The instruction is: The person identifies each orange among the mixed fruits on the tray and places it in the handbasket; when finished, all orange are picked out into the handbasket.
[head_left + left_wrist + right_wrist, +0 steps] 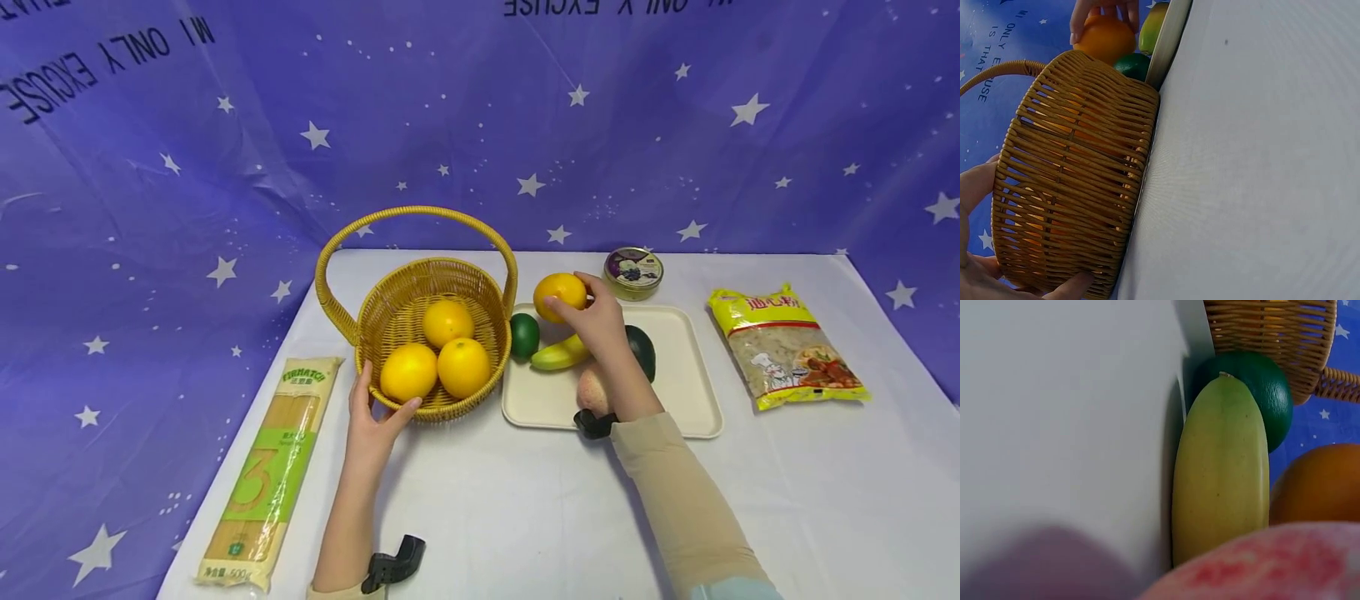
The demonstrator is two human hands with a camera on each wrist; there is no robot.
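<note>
My left hand (pixel 377 421) holds the near left rim of a wicker basket (pixel 433 412), its thumb over the front edge and fingers at the left side. Inside the basket lie three oranges (pixel 408 372). Above the back left of a cream tray (pixel 686 367), my right hand (pixel 598 315) grips another orange (pixel 558 293) between thumb and fingers. On the tray are a green fruit (pixel 524 337), a banana (pixel 558 354), a dark green fruit (pixel 641 350) and a pinkish peach-like fruit (pixel 592 389), partly hidden by my right wrist. The right wrist view shows the banana (pixel 1221 475) up close.
A pack of spaghetti (pixel 262 475) lies left of the basket. Behind the tray stands a round tin (pixel 633 273). To the tray's right is a yellow-edged pasta bag (pixel 787 350). The basket's tall arched handle (pixel 420 210) rises at the back. A starry purple cloth (pixel 450 125) hangs behind the white table.
</note>
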